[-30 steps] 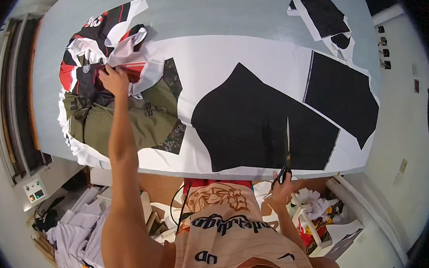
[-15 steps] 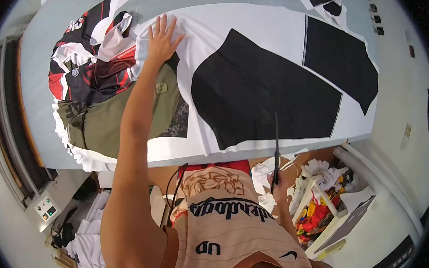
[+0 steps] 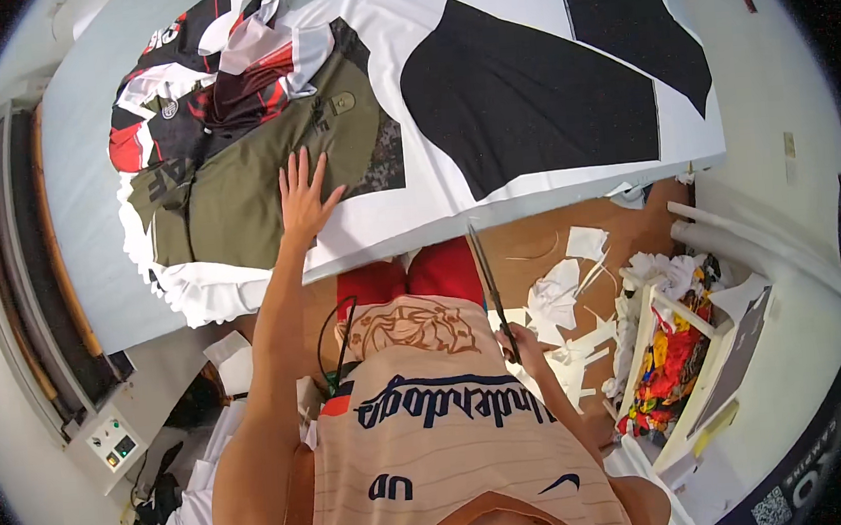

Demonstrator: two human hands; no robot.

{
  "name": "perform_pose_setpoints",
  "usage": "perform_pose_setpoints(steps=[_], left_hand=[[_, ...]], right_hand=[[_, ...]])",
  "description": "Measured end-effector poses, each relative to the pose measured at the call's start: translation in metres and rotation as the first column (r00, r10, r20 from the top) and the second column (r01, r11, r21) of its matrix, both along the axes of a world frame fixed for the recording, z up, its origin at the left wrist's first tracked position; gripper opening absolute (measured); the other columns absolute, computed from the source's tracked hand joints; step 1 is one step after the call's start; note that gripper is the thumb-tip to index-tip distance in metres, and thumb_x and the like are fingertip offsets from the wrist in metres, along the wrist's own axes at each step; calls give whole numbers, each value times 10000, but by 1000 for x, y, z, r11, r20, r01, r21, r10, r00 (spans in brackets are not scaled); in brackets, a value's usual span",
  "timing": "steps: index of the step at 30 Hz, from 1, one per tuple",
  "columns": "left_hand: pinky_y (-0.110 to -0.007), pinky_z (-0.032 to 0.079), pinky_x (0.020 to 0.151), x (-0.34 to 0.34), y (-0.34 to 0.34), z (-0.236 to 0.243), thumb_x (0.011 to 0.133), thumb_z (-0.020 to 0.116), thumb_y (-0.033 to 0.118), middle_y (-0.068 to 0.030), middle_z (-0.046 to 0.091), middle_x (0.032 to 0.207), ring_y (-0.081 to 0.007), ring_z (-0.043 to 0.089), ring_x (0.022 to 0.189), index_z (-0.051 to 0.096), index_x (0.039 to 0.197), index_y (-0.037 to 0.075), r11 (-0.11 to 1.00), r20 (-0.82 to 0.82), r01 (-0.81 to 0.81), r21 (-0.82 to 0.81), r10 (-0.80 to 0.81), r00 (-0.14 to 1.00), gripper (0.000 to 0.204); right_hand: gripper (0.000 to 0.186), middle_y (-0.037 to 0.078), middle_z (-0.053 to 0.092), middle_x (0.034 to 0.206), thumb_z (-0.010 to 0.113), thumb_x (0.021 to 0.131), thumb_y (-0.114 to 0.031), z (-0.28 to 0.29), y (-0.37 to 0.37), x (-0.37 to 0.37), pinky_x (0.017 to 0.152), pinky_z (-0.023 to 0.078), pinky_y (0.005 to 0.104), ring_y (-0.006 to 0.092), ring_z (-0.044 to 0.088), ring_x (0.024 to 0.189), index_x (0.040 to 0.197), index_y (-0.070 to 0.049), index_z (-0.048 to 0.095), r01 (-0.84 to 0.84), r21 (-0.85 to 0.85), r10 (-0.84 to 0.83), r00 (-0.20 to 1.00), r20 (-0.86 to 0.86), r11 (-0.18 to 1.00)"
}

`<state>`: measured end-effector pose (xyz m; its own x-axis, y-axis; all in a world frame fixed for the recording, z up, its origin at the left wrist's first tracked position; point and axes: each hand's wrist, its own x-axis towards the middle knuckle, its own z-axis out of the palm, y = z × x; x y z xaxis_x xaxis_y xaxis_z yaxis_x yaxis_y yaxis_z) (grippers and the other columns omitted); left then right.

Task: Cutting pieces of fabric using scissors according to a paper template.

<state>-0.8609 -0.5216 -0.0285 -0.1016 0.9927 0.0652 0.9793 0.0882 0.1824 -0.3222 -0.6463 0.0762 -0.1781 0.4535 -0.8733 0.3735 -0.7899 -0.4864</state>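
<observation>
My left hand [image 3: 306, 200] lies with fingers spread on an olive garment panel [image 3: 222, 213] with camouflage trim, close to the table's near edge. In my right hand [image 3: 526, 345], below the table edge and beside my body, is a pair of long dark scissors [image 3: 489, 277]. Their blades point up toward the table edge and look closed. A large black panel [image 3: 536, 98] with a curved outline is printed on white fabric [image 3: 388, 214] right of my left hand. Past it is a smaller black panel [image 3: 634, 33].
Crumpled black, red and white jersey pieces [image 3: 233, 90] lie on the table's far left. White scraps [image 3: 554, 292] litter the brown floor. At the right stands a bin [image 3: 650, 310] of colourful cloth; a roller machine [image 3: 27, 280] with a control panel is at the left.
My left hand has come back from the far white fabric to the olive panel near the edge. The scissors remain in my right hand, and the view has shifted, showing more floor.
</observation>
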Motion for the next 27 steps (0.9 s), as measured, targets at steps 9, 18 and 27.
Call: perform_pose_setpoints(steps=[9, 18, 27], left_hand=[[-613, 255, 1262, -45, -27, -1, 952, 675, 616, -203, 243, 1745, -434, 265, 1583, 390, 1660, 190, 992, 0, 124, 39, -124, 992, 874], [-669, 157, 1272, 110, -52, -3, 954, 758, 394, -212, 294, 1724, -434, 257, 1598, 475, 1604, 181, 978, 286, 177, 112, -203, 937, 740], [-679, 160, 1263, 177, -62, -20, 1009, 646, 557, -190, 212, 1763, -429, 189, 1622, 392, 1664, 265, 986, 283, 167, -4, -159, 946, 761]], right_hand=[[259, -46, 535, 726, 733, 1037, -300, -39, -27, -18, 541, 485, 248, 66, 541, 557, 945, -91, 612, 82, 72, -70, 985, -155, 994], [344, -47, 534, 662, 708, 1034, -391, -55, -12, -42, 575, 438, 247, 67, 535, 581, 850, -140, 561, 209, 109, -175, 948, -265, 972], [428, -14, 548, 711, 624, 1041, -501, -96, 55, -35, 598, 381, 258, 95, 556, 649, 897, -101, 577, -67, 139, 93, 978, -189, 988]])
